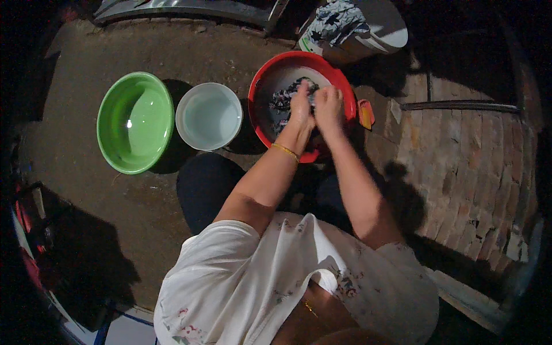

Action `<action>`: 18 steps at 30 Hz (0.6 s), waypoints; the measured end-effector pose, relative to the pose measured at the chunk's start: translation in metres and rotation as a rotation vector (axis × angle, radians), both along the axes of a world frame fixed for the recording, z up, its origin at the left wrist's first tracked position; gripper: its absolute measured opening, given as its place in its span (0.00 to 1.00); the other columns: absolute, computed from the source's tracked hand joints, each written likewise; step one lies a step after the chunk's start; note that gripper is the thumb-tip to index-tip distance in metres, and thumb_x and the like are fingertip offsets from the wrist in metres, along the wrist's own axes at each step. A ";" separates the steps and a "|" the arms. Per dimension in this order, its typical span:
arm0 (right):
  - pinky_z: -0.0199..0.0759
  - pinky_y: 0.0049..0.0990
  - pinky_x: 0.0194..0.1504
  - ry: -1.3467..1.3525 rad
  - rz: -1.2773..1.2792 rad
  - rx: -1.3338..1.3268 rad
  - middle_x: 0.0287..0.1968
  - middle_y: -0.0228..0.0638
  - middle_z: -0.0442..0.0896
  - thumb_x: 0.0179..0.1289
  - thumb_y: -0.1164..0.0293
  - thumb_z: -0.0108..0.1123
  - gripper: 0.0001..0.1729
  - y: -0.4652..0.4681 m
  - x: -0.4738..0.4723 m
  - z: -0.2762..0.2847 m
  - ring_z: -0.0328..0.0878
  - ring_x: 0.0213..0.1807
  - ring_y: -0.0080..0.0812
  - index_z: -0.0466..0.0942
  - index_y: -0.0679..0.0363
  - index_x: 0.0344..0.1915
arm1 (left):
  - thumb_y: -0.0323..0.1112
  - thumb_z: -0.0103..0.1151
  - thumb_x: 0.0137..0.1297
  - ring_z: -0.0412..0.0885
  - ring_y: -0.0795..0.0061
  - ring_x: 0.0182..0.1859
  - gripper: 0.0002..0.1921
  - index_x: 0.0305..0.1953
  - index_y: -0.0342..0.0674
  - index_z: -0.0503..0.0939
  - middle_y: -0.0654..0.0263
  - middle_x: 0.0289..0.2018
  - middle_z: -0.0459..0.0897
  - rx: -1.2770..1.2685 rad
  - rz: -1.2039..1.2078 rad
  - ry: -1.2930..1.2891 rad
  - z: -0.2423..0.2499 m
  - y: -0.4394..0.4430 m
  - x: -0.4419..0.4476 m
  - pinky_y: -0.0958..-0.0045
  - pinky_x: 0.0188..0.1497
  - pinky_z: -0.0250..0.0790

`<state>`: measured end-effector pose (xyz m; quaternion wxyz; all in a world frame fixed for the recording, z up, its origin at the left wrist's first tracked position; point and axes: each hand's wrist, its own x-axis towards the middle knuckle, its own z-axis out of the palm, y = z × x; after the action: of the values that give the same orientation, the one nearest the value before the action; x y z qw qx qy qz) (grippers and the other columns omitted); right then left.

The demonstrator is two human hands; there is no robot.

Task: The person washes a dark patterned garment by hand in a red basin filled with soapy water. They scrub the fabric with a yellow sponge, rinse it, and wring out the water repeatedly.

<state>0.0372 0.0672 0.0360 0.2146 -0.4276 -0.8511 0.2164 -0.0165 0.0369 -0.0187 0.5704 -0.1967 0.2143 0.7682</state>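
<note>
Both of my hands are inside a red plastic basin (321, 62) of cloudy water, on the ground in front of my knees. My left hand (302, 105) grips a wet, dark patterned cloth (282, 100), its thumb pointing away from me. Close beside it, my right hand (328, 108) is closed on the same cloth, slightly blurred. Part of the cloth bunches up left of the hands; the portion between and under the fingers is hidden. A yellow bangle (285, 151) circles my left wrist.
Left of the basin stand a white bucket (209, 116) of clear water and a green basin (136, 123). Behind, patterned fabric (338, 21) hangs over a white bucket (390, 26). A small orange-and-yellow object (366, 114) lies by the red rim. Brick paving (465, 172) spreads rightward.
</note>
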 end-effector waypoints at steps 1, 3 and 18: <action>0.64 0.43 0.40 0.011 0.134 0.072 0.33 0.50 0.72 0.54 0.62 0.53 0.11 -0.036 -0.002 0.014 0.69 0.39 0.52 0.73 0.59 0.29 | 0.50 0.48 0.62 0.73 0.67 0.30 0.16 0.31 0.42 0.73 0.64 0.27 0.75 0.027 -0.001 -0.012 -0.017 -0.002 -0.005 0.66 0.35 0.67; 0.65 0.42 0.39 -0.156 0.187 0.154 0.30 0.46 0.75 0.54 0.64 0.53 0.10 -0.057 -0.010 0.031 0.71 0.39 0.50 0.75 0.58 0.26 | 0.51 0.47 0.62 0.73 0.65 0.30 0.17 0.30 0.43 0.73 0.63 0.28 0.76 0.089 -0.008 -0.033 -0.046 -0.006 -0.013 0.66 0.35 0.68; 0.67 0.44 0.46 -0.021 -0.004 -0.462 0.41 0.49 0.77 0.58 0.61 0.51 0.18 0.033 0.032 0.032 0.75 0.41 0.53 0.70 0.56 0.47 | 0.51 0.45 0.62 0.74 0.63 0.44 0.20 0.45 0.43 0.73 0.61 0.42 0.77 0.143 -0.048 0.032 0.048 -0.019 0.009 0.59 0.50 0.65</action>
<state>0.0697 0.0999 0.0679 0.1026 -0.4695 -0.7803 0.4003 -0.0072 0.0175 0.0297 0.5978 -0.1381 0.1726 0.7706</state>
